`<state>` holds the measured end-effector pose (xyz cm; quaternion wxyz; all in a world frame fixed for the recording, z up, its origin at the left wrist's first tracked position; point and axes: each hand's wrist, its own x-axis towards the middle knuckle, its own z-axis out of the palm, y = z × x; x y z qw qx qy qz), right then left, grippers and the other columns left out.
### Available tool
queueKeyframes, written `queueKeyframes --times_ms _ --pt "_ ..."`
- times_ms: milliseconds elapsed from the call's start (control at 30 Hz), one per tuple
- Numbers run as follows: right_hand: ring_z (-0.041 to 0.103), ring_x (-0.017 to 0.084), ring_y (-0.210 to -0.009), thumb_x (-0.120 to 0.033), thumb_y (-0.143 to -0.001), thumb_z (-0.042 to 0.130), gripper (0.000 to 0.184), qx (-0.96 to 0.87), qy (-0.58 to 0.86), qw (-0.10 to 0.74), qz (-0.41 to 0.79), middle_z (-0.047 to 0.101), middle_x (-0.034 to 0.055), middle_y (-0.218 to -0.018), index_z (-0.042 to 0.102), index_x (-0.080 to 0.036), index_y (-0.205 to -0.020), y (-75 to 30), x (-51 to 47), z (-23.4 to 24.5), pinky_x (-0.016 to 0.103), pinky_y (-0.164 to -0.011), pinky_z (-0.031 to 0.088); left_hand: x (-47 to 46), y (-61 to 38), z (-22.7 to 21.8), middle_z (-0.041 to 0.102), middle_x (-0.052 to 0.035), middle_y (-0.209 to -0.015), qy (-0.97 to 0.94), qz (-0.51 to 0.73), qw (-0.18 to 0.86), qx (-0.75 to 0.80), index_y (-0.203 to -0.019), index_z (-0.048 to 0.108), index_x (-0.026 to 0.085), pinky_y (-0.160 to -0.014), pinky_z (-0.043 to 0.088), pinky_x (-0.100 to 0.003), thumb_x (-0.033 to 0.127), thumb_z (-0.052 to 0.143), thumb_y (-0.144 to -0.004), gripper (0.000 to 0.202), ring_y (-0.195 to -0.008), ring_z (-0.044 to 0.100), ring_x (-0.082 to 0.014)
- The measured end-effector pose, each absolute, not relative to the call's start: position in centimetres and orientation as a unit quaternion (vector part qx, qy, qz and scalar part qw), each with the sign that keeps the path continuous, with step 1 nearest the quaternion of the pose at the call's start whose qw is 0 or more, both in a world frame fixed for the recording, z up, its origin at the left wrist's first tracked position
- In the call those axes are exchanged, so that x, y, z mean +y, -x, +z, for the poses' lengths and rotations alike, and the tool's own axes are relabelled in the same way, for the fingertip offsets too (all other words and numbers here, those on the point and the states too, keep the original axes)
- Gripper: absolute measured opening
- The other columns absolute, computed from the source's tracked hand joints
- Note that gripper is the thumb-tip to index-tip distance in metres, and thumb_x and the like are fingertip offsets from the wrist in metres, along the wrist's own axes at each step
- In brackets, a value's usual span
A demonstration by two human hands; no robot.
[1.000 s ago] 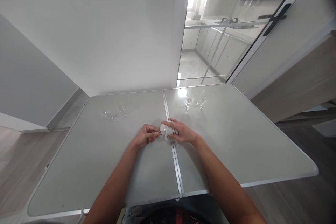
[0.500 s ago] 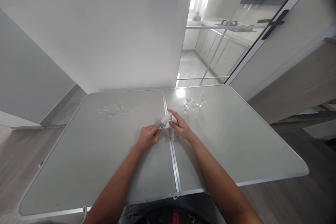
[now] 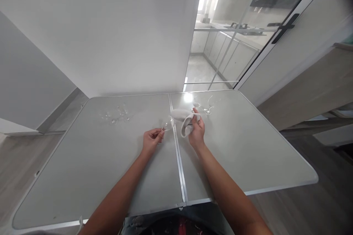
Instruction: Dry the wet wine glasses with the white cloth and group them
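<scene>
Fingertips of the left hand [image 3: 151, 141] are pinched shut on the stem of a small glass [image 3: 167, 123], thumb and forefinger meeting just under its bowl. The glass is clear and colourless, so thin that it shows mostly as pale outlines and glints. It is held tilted above the table [image 3: 110, 169], with the bowl leaning away from the holding hand and toward the other one. Just beside it, the right hand [image 3: 197, 131] is closed around a crumpled white cloth [image 3: 185, 120]. One end of the cloth stretches out of the fist up to the bowl of the held glass. Whether it goes inside the bowl cannot be told. Below both hands a metal seam [image 3: 178, 161] runs down the middle of the pale grey tabletop. Just beyond the right hand, two more stemmed glasses [image 3: 209, 105] stand upright, the nearer one partly hidden by the cloth. Well off to the far side of the left hand, a few other clear glasses [image 3: 113, 116] sit close together, too faint to count. Past the table's far edge are a plain white wall and a glass door with a black handle [image 3: 284, 28].
</scene>
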<state>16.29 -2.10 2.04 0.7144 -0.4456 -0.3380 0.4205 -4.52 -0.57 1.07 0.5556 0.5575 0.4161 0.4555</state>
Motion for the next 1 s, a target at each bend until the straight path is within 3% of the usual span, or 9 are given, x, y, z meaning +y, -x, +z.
queueKeyframes --times_ms 100,233,333,433,533,633,767,900,1000 --pt "0.066 0.019 -0.105 -0.057 -0.094 0.055 0.055 -0.274 0.387 0.710 0.520 0.067 0.0060 -0.118 0.053 -0.026 -0.139 -14.7 -2.0 2.2 0.031 -0.086 0.056 -1.0 4.2 1.1 0.054 0.0004 -0.058 -0.551 0.476 0.562 0.393 -0.087 0.073 0.012 -0.049 0.037 -0.022 0.049 0.075 -0.081 0.037 -0.051 0.046 -0.0085" --pt "0.068 0.024 -0.102 -0.060 -0.095 0.050 0.052 -0.237 0.267 0.631 0.689 0.071 0.0078 -0.118 0.060 -0.023 -0.131 -13.1 -2.6 3.4 0.036 -0.078 0.059 -1.5 3.5 1.2 0.048 0.0023 -0.052 -0.536 0.390 0.677 0.318 -0.082 0.072 0.011 -0.045 0.034 -0.022 0.048 0.077 -0.079 0.038 -0.044 0.038 -0.0065" --pt "0.067 0.024 -0.106 -0.055 -0.095 0.051 0.044 -0.192 0.219 0.640 0.711 0.072 0.0050 -0.118 0.065 -0.025 -0.124 -13.0 -2.8 3.8 0.037 -0.080 0.059 -1.4 3.3 1.1 0.037 0.0061 -0.050 -0.459 0.361 0.761 0.282 -0.078 0.071 0.011 -0.043 0.031 -0.021 0.046 0.076 -0.080 0.036 -0.042 0.026 -0.0039" --pt "0.066 0.024 -0.112 -0.051 -0.091 0.060 0.040 -0.193 0.260 0.647 0.690 0.073 0.0039 -0.118 0.068 -0.024 -0.119 -12.7 -2.5 3.1 0.037 -0.090 0.057 -1.1 3.2 0.9 0.034 0.0070 -0.052 -0.419 0.417 0.744 0.311 -0.080 0.072 0.011 -0.043 0.030 -0.020 0.046 0.077 -0.079 0.035 -0.044 0.024 -0.0037" --pt "0.060 0.026 -0.124 -0.051 -0.090 0.061 0.050 -0.272 0.362 0.653 0.608 0.070 0.0056 -0.125 0.062 -0.022 -0.131 -12.0 -2.6 1.8 0.041 -0.102 0.052 -1.0 3.1 0.6 0.040 0.0051 -0.054 -0.447 0.463 0.675 0.360 -0.083 0.073 0.012 -0.045 0.033 -0.022 0.048 0.077 -0.079 0.037 -0.044 0.031 -0.0052" --pt "0.045 0.024 -0.142 -0.042 -0.097 0.053 0.055 -0.427 0.454 0.664 0.412 0.056 0.0051 -0.146 0.045 -0.027 -0.150 -11.8 -3.1 0.8 0.044 -0.118 0.037 -1.4 2.9 0.6 0.047 0.0028 -0.057 -0.517 0.468 0.601 0.390 -0.083 0.071 0.014 -0.048 0.035 -0.023 0.048 0.071 -0.084 0.035 -0.047 0.042 -0.0084" --pt "0.029 0.024 -0.152 -0.021 -0.099 0.041 0.058 -0.685 0.448 0.553 0.156 0.041 0.0068 -0.159 0.035 -0.027 -0.156 -13.1 -3.2 0.8 0.049 -0.124 0.026 -1.8 3.2 1.1 0.051 0.0016 -0.056 -0.607 0.454 0.495 0.424 -0.083 0.071 0.015 -0.051 0.034 -0.024 0.043 0.065 -0.089 0.029 -0.050 0.047 -0.0108" --pt "0.038 0.026 -0.146 -0.011 -0.093 0.044 0.052 -0.843 0.379 0.381 0.026 0.061 0.0082 -0.139 0.054 -0.023 -0.142 -14.5 -2.6 2.3 0.053 -0.124 0.020 -1.5 4.1 1.3 0.055 -0.0001 -0.057 -0.734 0.439 0.298 0.425 -0.073 0.068 0.017 -0.055 0.035 -0.025 0.027 0.064 -0.086 0.017 -0.052 0.047 -0.0119" --pt "0.058 0.026 -0.122 -0.018 -0.090 0.052 0.038 -0.840 0.419 0.341 0.043 0.071 0.0099 -0.116 0.066 -0.021 -0.125 -14.8 -2.6 3.4 0.047 -0.112 0.037 -1.3 4.5 0.9 0.056 -0.0019 -0.058 -0.817 0.393 0.209 0.366 -0.066 0.064 0.019 -0.055 0.035 -0.025 0.022 0.061 -0.084 0.019 -0.054 0.049 -0.0135"
